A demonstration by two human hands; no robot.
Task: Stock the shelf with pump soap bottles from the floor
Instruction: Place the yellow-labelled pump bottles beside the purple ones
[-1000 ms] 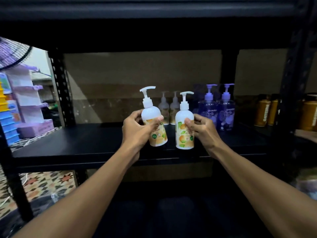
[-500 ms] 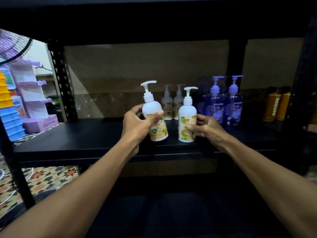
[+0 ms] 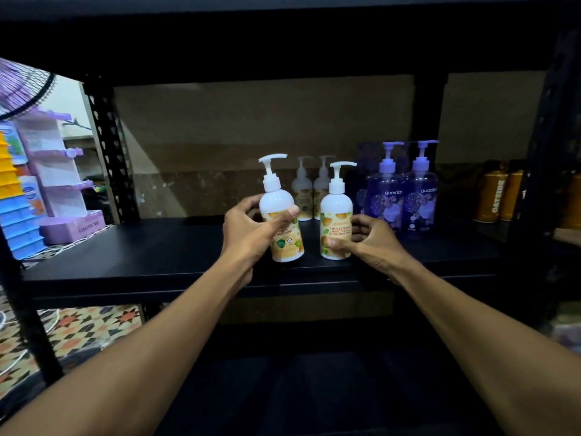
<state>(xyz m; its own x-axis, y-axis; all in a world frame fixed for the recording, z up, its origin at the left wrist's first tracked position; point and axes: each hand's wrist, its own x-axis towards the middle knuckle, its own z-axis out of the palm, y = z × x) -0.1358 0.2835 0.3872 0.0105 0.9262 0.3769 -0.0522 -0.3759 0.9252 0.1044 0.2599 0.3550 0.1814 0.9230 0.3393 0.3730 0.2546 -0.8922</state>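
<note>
i see my left hand (image 3: pixel 251 228) wrapped round a white pump bottle (image 3: pixel 278 206), thumb laid across the front of its label and fingers curled behind. this bottle is smooth, round-shouldered plastic with a long-necked white pump. it leans a little to the left above the front part of the black shelf (image 3: pixel 157 250); i cannot tell whether its base touches the board.

just beside it to the right a second white bottle (image 3: pixel 335 215) of the same shape stands upright on the shelf, with a glossy label of orange fruit and green leaves. my right hand (image 3: pixel 367 243) pinches it low down, thumb tip on the label and curled fingers against its right side.

the shelf board is flat, matte and dark, held by perforated metal posts. behind stand two more white bottles (image 3: pixel 302 193), near the back wall. to the right are two clear purple pump bottles (image 3: pixel 404 196), touching side by side, and further right some amber cylindrical cans (image 3: pixel 490 196). below on the left lies a patterned tiled floor (image 3: pixel 94 325).
</note>
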